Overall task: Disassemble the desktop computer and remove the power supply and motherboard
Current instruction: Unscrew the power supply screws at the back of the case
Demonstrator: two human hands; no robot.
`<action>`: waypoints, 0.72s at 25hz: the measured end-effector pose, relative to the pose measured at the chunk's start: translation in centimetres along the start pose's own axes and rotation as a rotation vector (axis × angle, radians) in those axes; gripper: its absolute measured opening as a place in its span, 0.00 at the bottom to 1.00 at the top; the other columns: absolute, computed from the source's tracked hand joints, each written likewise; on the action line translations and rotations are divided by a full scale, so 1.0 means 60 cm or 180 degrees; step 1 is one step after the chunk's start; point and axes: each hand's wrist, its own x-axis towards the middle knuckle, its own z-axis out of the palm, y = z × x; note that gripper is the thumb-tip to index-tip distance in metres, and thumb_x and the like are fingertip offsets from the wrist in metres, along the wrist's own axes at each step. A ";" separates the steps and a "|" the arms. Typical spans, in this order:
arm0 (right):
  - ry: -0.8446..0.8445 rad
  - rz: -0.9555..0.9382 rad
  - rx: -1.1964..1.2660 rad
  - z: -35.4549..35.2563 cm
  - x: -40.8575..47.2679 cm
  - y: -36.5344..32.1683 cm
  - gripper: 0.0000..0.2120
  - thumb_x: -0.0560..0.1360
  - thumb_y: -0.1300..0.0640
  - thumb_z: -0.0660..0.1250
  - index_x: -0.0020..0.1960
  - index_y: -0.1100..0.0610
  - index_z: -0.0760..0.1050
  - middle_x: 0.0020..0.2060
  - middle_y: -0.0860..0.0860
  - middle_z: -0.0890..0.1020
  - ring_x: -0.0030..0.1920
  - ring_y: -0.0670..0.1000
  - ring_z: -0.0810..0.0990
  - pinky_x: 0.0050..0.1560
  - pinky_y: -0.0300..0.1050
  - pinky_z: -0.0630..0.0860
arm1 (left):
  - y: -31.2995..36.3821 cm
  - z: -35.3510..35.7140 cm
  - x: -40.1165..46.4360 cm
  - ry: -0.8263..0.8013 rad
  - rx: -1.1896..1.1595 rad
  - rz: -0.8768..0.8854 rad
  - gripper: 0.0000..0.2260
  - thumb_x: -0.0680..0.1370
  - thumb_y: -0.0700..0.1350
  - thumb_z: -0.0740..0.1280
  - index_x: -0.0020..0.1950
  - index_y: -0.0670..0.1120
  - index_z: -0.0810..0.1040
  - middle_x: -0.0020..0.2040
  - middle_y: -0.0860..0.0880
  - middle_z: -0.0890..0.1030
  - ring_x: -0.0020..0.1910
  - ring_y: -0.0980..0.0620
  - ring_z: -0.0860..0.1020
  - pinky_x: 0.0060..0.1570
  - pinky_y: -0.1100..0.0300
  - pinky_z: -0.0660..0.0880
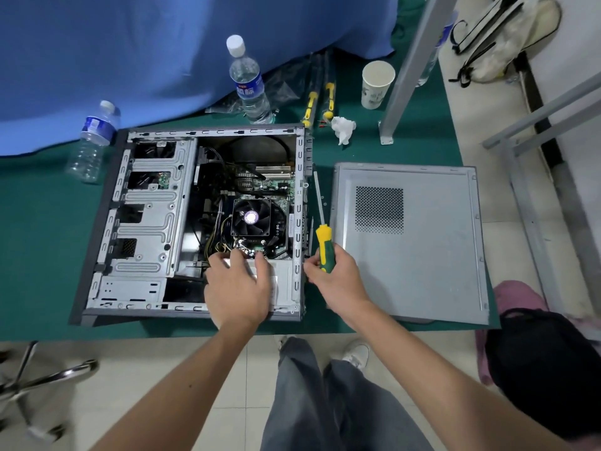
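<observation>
Fingers (pixel 260 260) of my left hand (pixel 239 289) rest spread on the power supply (pixel 283 281); right hand (pixel 336 271) grips the screwdriver (pixel 323 245). I judge supply removal underway; next, unplug its cables.

We see a worktop (pixel 39 255) covered in green cloth, with blue fabric (pixel 130 60) draped behind it. Below its near edge lies a pale tiled floor (pixel 162 385). Right of the worktop stand grey metal frame legs (pixel 409 70); a chrome chair base (pixel 48 379) sits lower left.

A green tabletop (pixel 42 222) carries the open computer case (pixel 146 222) — side panel (pixel 422 255) right of it, two bottles (pixel 248 83) and paper cup (pixel 377 84) behind.
</observation>
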 end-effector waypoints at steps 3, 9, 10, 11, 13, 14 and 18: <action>-0.0234 0.0036 0.0114 -0.004 0.009 0.000 0.04 0.74 0.61 0.68 0.44 0.56 0.73 0.38 0.52 0.75 0.40 0.51 0.75 0.50 0.58 0.81 | -0.001 0.001 0.001 0.0023 -0.0022 -0.0001 0.21 0.77 0.64 0.49 0.42 0.48 0.68 0.54 0.42 0.70 0.48 0.43 0.70 0.44 0.50 0.70; -0.0475 0.0057 0.0444 -0.079 0.000 0.008 0.10 0.76 0.58 0.70 0.53 0.48 0.73 0.35 0.48 0.73 0.27 0.46 0.69 0.24 0.38 0.67 | -0.001 0.002 0.000 0.0016 -0.0020 0.0002 0.22 0.77 0.64 0.49 0.42 0.48 0.69 0.55 0.42 0.70 0.50 0.41 0.71 0.44 0.50 0.70; -0.0530 0.0055 0.0506 -0.103 -0.004 0.013 0.12 0.76 0.58 0.70 0.54 0.47 0.71 0.35 0.48 0.73 0.26 0.47 0.67 0.23 0.38 0.63 | -0.001 0.002 0.001 0.0009 -0.0017 0.0000 0.22 0.78 0.64 0.49 0.43 0.48 0.69 0.55 0.42 0.70 0.50 0.41 0.72 0.44 0.49 0.70; -0.0580 0.0051 0.0596 -0.127 -0.008 0.019 0.13 0.76 0.59 0.70 0.54 0.47 0.70 0.36 0.48 0.74 0.26 0.48 0.66 0.23 0.37 0.61 | -0.001 0.003 0.001 0.0002 -0.0008 0.0000 0.22 0.78 0.65 0.49 0.43 0.48 0.69 0.55 0.42 0.70 0.50 0.41 0.72 0.44 0.49 0.70; -0.0631 0.0067 0.0847 -0.169 -0.017 0.029 0.11 0.74 0.61 0.72 0.52 0.50 0.75 0.37 0.49 0.76 0.27 0.49 0.67 0.23 0.36 0.60 | -0.002 0.004 0.001 0.0002 0.0025 0.0011 0.22 0.78 0.65 0.49 0.43 0.48 0.68 0.55 0.42 0.70 0.49 0.41 0.71 0.43 0.50 0.69; -0.0625 0.0099 0.0961 -0.187 -0.020 0.031 0.10 0.72 0.59 0.74 0.51 0.51 0.78 0.38 0.50 0.76 0.27 0.50 0.68 0.23 0.35 0.60 | -0.002 0.004 0.001 0.0008 0.0031 0.0018 0.22 0.78 0.65 0.48 0.43 0.48 0.68 0.55 0.41 0.70 0.49 0.42 0.71 0.42 0.51 0.68; -0.0729 0.0222 0.0639 -0.229 -0.022 0.032 0.15 0.68 0.53 0.76 0.54 0.48 0.82 0.37 0.56 0.80 0.26 0.48 0.67 0.23 0.35 0.60 | -0.002 0.002 0.000 0.0036 0.0033 0.0046 0.21 0.78 0.64 0.49 0.43 0.48 0.68 0.55 0.41 0.70 0.47 0.43 0.69 0.41 0.52 0.66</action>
